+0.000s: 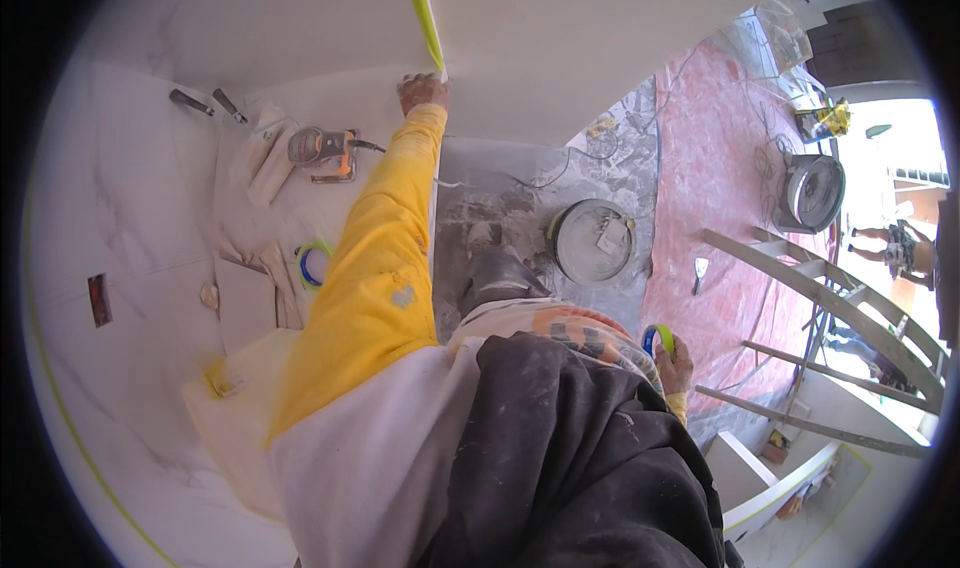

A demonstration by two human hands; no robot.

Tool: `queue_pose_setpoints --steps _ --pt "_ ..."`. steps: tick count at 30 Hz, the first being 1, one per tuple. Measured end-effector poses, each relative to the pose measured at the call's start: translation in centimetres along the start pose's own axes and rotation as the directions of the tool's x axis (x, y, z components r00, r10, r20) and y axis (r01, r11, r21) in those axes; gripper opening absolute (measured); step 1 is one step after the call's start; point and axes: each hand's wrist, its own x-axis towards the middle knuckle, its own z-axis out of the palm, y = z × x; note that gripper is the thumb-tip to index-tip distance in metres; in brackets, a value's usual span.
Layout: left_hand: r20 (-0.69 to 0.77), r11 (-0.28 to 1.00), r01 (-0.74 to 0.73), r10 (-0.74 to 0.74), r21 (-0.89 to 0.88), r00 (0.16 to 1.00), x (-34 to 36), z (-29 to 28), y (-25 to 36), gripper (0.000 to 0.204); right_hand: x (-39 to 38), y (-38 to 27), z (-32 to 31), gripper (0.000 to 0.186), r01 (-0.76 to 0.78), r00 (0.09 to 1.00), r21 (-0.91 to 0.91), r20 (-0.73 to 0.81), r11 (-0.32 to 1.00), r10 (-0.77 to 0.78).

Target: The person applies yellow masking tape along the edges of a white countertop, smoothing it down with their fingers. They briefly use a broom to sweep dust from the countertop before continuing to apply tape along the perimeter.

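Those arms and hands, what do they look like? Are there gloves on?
The left sleeve is bright yellow and long, with a grey smudge. White cloth covers the shoulder. A yellow cuff shows at the right wrist. The left hand and right hand wear no gloves.

LEGIBLE TEXT: none you can make out | YOUR SHIRT (578,334): orange and dark grey print, bent by folds, wording unclear | YELLOW-AND-BLACK PACKAGE (823,122), far to your right: dark markings, too small to read
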Motion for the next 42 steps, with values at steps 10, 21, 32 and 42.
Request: queue_pose_setpoints --steps 10,21,32,42 --pt "0.195 0.922 0.298 -0.254 -0.247 0.947 5.9 -2.9 -0.9 0.057 5.1 -5.6 3.1 0.033 0.019 0.999 0.143 0.031 0.99 -0.023" --pt "-0.049 0.943 0.244 -0.262 -0.227 0.964 5.2 0.7 -1.0 0.031 1.9 -7.1 4.3 0.034 -0.027 0.999 0.045 -0.024 0.999 0.028" --pt "0.078 0.866 -0.355 0.351 0.352 0.933 1.1 0.3 -0.1 0.065 -2.2 4.6 4.7 0.035 -0.022 0.986 0.321 -0.148 0.947 0.073" --pt "0.204 0.67 -0.51 0.483 0.54 0.851 1.0 -0.7 -1.4 0.07 -4.8 5.9 5.9 0.041 -0.111 0.975 0.317 -0.147 0.942 0.164"
